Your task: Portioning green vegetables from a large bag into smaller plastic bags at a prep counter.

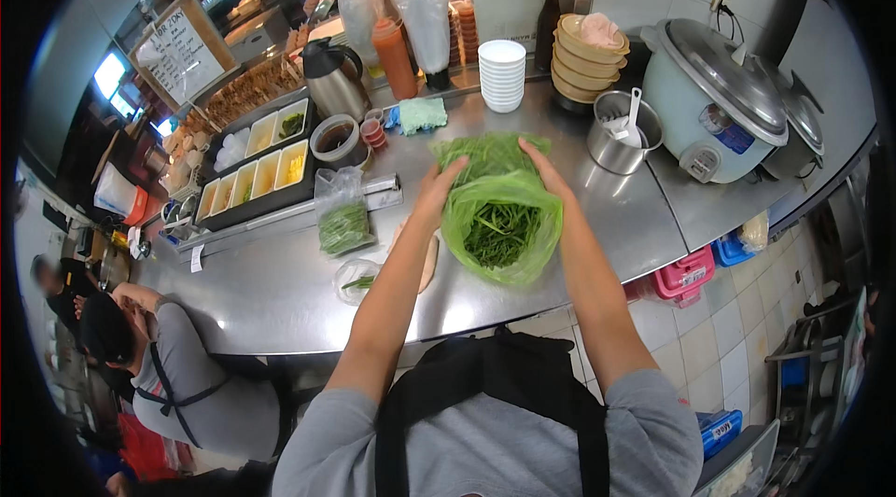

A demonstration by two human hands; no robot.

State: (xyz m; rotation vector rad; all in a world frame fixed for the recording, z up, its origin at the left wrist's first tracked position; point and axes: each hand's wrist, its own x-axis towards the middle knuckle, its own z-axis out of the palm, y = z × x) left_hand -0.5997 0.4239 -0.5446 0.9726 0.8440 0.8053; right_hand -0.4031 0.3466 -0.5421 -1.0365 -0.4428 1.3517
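Observation:
A thin green plastic bag of cut leafy greens rests on the steel counter in front of me, its mouth open towards me. My left hand holds the bag's far left side. On the far right side, my right hand grips it too, with most fingers hidden by the plastic. More greens show through the far end of the bag. Left of it lies a clear bag of chopped greens. A small clear bag with green stalks sits nearer me, beside a pale flat item partly covered by my left forearm.
Along the back stand stacked white bowls, stacked beige bowls, a steel pot and a rice cooker. Topping trays, a dark-liquid tub and a thermal jug stand left. A co-worker leans at the counter's left end.

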